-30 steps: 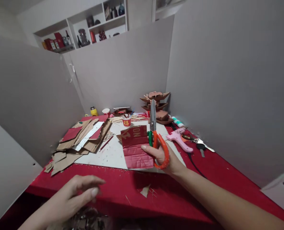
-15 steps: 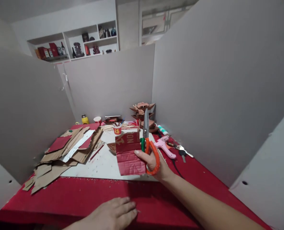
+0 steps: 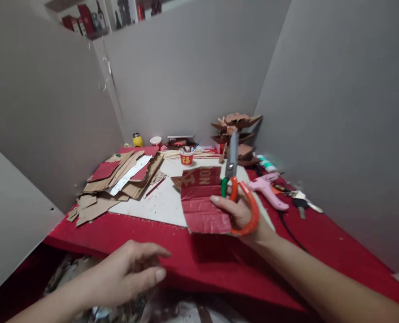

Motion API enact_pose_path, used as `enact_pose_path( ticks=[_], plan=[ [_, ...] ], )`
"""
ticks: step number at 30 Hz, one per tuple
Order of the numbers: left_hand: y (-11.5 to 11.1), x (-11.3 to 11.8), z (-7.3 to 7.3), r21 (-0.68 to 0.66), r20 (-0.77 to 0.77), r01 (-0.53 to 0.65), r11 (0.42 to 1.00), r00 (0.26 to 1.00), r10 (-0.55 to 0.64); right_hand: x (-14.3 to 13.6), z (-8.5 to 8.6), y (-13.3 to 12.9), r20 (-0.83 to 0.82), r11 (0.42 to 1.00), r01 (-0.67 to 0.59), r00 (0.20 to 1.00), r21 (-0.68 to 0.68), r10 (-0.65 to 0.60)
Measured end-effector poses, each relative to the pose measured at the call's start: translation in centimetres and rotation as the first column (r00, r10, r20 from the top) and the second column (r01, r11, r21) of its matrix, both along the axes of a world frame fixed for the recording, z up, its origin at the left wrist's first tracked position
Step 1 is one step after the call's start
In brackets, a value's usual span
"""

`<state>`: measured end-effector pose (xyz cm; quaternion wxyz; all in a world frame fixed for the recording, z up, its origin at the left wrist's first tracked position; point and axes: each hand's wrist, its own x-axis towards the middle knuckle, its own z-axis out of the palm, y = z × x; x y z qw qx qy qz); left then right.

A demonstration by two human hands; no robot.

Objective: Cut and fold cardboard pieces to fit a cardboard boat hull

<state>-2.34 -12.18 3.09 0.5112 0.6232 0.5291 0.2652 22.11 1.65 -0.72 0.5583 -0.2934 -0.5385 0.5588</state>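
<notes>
Nearest me, I am seeing the left hand [image 3: 135,271] hovering at the front edge of the red desk [image 3: 118,231], half open with fingers loosely curled, holding nothing. Farther in, I am watching the right hand [image 3: 241,215] gripping both the creased red cardboard [image 3: 202,211], above the white board [image 3: 145,211], and the scissors [image 3: 232,157], their blades pointing away. Beyond, a pink glue gun [image 3: 269,193] is lying rightward; a tiered brown model [image 3: 238,128] is standing at the back.

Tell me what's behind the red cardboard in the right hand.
Part of a brown pointed piece shows past the left edge of the red cardboard, along with the white board. The cardboard hides the rest of that piece and some board.
</notes>
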Motion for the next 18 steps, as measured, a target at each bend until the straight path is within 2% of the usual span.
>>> enact_pose_path(
  ticks=[2,5,7,9,11,14,16,18],
  plan=[
    [3.1,1.9,-1.0,-0.078,0.192,0.014,0.997,0.981,0.001,-0.3,-0.1,-0.4,-0.009,0.999,-0.038,0.999,-0.006,0.038],
    [7.5,4.9,-2.2,-0.033,0.446,0.096,0.995,0.892,-0.071,-0.4,-0.3,-0.6,-0.062,0.982,-0.184,0.982,-0.047,0.180],
    [9.5,6.4,-2.8,-0.026,0.580,0.063,0.998,0.813,-0.036,-0.2,-0.3,-0.4,-0.055,0.977,-0.213,0.976,-0.024,0.211],
    [10.9,7.2,-3.0,-0.079,0.669,0.005,0.997,0.741,0.049,0.3,-0.1,0.1,-0.018,0.987,-0.161,0.987,0.017,0.161],
    [11.8,7.4,-2.9,-0.152,0.688,-0.001,0.988,0.718,0.107,0.9,0.1,0.7,0.021,0.998,-0.048,0.999,0.034,0.048],
    [12.6,6.8,-2.6,-0.262,0.643,0.112,0.958,0.761,0.087,1.7,0.2,1.5,0.087,0.993,0.105,0.990,0.060,-0.110],
    [13.0,6.3,-2.5,-0.308,0.634,0.201,0.930,0.772,0.043,1.9,0.1,1.8,0.152,0.988,0.128,0.978,0.091,-0.141],
    [13.3,5.9,-2.7,-0.336,0.633,0.200,0.920,0.771,0.063,1.9,-0.1,1.9,0.220,0.991,0.102,0.968,0.085,-0.118]
  ],
)
